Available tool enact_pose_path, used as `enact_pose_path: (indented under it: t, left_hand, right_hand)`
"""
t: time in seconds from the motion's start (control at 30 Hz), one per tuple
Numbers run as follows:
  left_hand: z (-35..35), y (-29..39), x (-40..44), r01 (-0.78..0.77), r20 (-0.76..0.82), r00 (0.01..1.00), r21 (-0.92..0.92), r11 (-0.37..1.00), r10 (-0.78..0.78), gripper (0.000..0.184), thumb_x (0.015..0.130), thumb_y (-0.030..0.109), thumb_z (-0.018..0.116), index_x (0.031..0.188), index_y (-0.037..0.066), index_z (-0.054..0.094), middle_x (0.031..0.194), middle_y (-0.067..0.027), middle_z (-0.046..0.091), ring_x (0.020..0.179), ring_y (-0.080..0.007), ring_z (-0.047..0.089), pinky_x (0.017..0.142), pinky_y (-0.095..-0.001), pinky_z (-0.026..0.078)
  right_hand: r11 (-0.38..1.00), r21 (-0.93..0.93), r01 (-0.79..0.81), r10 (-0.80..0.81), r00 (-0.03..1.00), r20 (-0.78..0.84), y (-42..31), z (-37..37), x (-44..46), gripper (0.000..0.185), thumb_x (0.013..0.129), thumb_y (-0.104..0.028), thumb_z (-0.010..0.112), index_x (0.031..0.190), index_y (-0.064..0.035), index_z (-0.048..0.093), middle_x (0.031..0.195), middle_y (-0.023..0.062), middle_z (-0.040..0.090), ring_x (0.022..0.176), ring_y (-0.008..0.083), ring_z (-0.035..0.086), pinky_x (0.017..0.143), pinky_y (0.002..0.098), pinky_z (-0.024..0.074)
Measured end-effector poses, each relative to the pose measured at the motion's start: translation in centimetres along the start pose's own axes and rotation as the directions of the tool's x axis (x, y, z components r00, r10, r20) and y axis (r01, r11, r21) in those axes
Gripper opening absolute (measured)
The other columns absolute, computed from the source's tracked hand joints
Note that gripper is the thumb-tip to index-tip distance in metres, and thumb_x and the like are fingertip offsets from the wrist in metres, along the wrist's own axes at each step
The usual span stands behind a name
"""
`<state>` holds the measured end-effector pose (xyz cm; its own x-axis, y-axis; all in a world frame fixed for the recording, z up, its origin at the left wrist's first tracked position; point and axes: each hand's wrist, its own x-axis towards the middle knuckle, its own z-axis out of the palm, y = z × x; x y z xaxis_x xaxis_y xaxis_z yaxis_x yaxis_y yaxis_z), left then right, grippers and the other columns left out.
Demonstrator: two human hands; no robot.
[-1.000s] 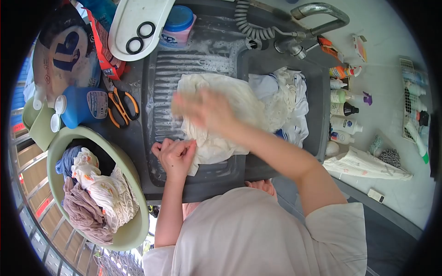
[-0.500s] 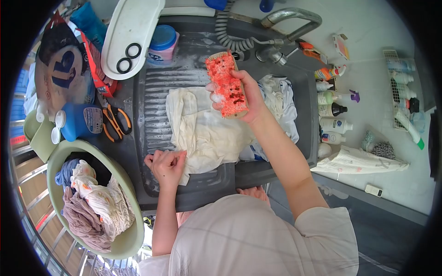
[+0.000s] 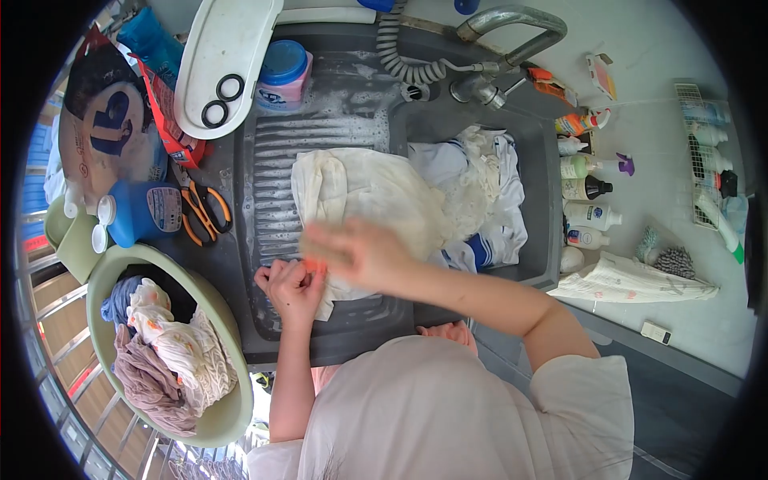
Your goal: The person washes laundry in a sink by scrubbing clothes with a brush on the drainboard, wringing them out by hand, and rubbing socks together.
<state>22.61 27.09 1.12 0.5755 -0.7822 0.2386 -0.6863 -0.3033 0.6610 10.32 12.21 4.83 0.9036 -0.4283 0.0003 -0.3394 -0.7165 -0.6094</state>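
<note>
A wet white garment [image 3: 376, 188] lies spread over the ridged washboard side of a dark grey sink [image 3: 344, 324]. My left hand [image 3: 290, 292] is closed at the garment's lower left edge, pinching the cloth. In my right hand [image 3: 364, 256] is a scrub brush [image 3: 330, 248] with a tan back and red bristles, smeared by motion. Its back faces up, and the bristle side is turned down onto the cloth close to my left fingers; most bristles are hidden. More white clothes with blue stripes [image 3: 500, 200] sit in the basin on the right.
A green tub [image 3: 232, 384] of clothes stands at the left. Beside it are orange-handled pliers [image 3: 204, 212] and a blue bottle [image 3: 144, 212]. A blue-lidded jar [image 3: 284, 76] and a faucet [image 3: 512, 36] are at the back, with several bottles [image 3: 588, 188] along the right.
My right hand has swung down and left with the scrub brush, turning its bristles from facing up to facing the garment. My left hand stays at the garment's edge.
</note>
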Motion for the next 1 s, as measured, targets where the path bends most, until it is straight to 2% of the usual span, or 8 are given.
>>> enact_pose_path:
  t: [0.17, 0.27, 0.4, 0.47, 0.57, 0.73, 0.9, 1.0]
  left_hand:
    - [-0.2, 0.9, -0.4, 0.022, 0.023, 0.999, 0.027, 0.999, -0.022, 0.027, 0.070, 0.019, 0.084, 0.057, 0.015, 0.061, 0.053, 0.0038, 0.048, 0.062, -0.0158, 0.049, 0.080, -0.0365, 0.031]
    - [-0.4, 0.7, 1.1, 0.007, -0.029, 1.000, -0.017, 1.000, -0.007, 0.031, 0.069, 0.020, 0.085, 0.055, 0.014, 0.058, 0.052, 0.0033, 0.046, 0.061, -0.0164, 0.049, 0.080, -0.0366, 0.031]
    - [-0.2, 0.6, 0.5, 0.036, -0.006, 0.999, -0.011, 0.999, -0.036, 0.030, 0.071, 0.022, 0.083, 0.056, 0.016, 0.058, 0.051, 0.0028, 0.042, 0.060, -0.0166, 0.046, 0.079, -0.0359, 0.030]
    - [-0.1, 0.5, 0.5, 0.043, 0.025, 0.999, 0.013, 0.999, -0.043, 0.030, 0.071, 0.021, 0.082, 0.056, 0.016, 0.057, 0.051, 0.0030, 0.042, 0.060, -0.0165, 0.046, 0.078, -0.0361, 0.030]
    - [-0.2, 1.0, 0.6, 0.056, 0.027, 0.998, -0.016, 0.998, -0.055, 0.031, 0.071, 0.020, 0.082, 0.056, 0.016, 0.056, 0.051, 0.0035, 0.043, 0.060, -0.0164, 0.046, 0.078, -0.0365, 0.030]
    - [-0.3, 0.7, 0.8, 0.005, -0.005, 1.000, -0.008, 1.000, -0.005, 0.026, 0.071, 0.020, 0.083, 0.058, 0.017, 0.060, 0.052, 0.0041, 0.042, 0.060, -0.0159, 0.045, 0.079, -0.0361, 0.029]
    - [-0.2, 0.7, 0.4, 0.051, 0.037, 0.998, -0.008, 0.999, -0.051, 0.021, 0.071, 0.017, 0.082, 0.064, 0.016, 0.062, 0.052, 0.0041, 0.042, 0.061, -0.0155, 0.045, 0.083, -0.0359, 0.031]
    - [-0.1, 0.6, 0.3, 0.043, 0.023, 0.999, -0.017, 0.999, -0.043, 0.022, 0.072, 0.020, 0.081, 0.062, 0.018, 0.061, 0.052, 0.0039, 0.042, 0.060, -0.0161, 0.045, 0.080, -0.0354, 0.030]
  right_hand:
    - [0.893, -0.438, 0.106, -0.308, 0.852, -0.423, 8.3, -0.5, 12.5, 0.053, 0.084, -0.049, 0.068, 0.131, -0.0248, 0.065, 0.093, 0.0130, 0.062, 0.079, 0.0291, 0.064, 0.067, 0.0429, 0.0531]
    - [0.870, -0.409, -0.275, 0.016, 0.845, -0.535, 8.1, -7.8, 17.5, 0.053, 0.073, -0.036, 0.074, 0.125, -0.0328, 0.068, 0.093, 0.0097, 0.061, 0.085, 0.0275, 0.064, 0.070, 0.0424, 0.0546]
    - [0.904, -0.393, 0.170, -0.314, 0.887, -0.338, 3.2, -6.8, 10.6, 0.060, 0.079, -0.042, 0.073, 0.137, -0.0433, 0.058, 0.091, 0.0084, 0.059, 0.074, 0.0257, 0.065, 0.067, 0.0400, 0.0564]
    - [0.959, -0.239, 0.152, -0.188, 0.972, -0.138, 1.0, -1.9, 3.7, 0.058, 0.080, -0.044, 0.072, 0.137, -0.0419, 0.058, 0.091, 0.0093, 0.059, 0.075, 0.0250, 0.063, 0.067, 0.0399, 0.0549]
    - [0.918, -0.392, 0.057, -0.115, 0.985, -0.126, 2.8, -0.4, 5.7, 0.057, 0.080, -0.041, 0.074, 0.136, -0.0393, 0.059, 0.091, 0.0106, 0.059, 0.081, 0.0267, 0.062, 0.066, 0.0419, 0.0522]
    - [0.896, -0.409, -0.171, -0.063, 0.864, -0.499, 4.6, -4.7, 14.7, 0.056, 0.081, -0.036, 0.073, 0.135, -0.0334, 0.060, 0.092, 0.0126, 0.057, 0.082, 0.0310, 0.062, 0.066, 0.0434, 0.0495]
    - [0.973, -0.159, -0.169, 0.155, 0.983, -0.094, -1.5, -3.2, 4.3, 0.066, 0.082, -0.034, 0.074, 0.144, -0.0330, 0.053, 0.096, 0.0141, 0.055, 0.083, 0.0312, 0.059, 0.076, 0.0441, 0.0486]
    - [0.998, -0.056, -0.030, 0.029, 0.999, -0.013, -1.4, -2.6, 0.4, 0.067, 0.083, -0.036, 0.076, 0.145, -0.0266, 0.052, 0.104, 0.0162, 0.057, 0.090, 0.0317, 0.060, 0.082, 0.0400, 0.0493]
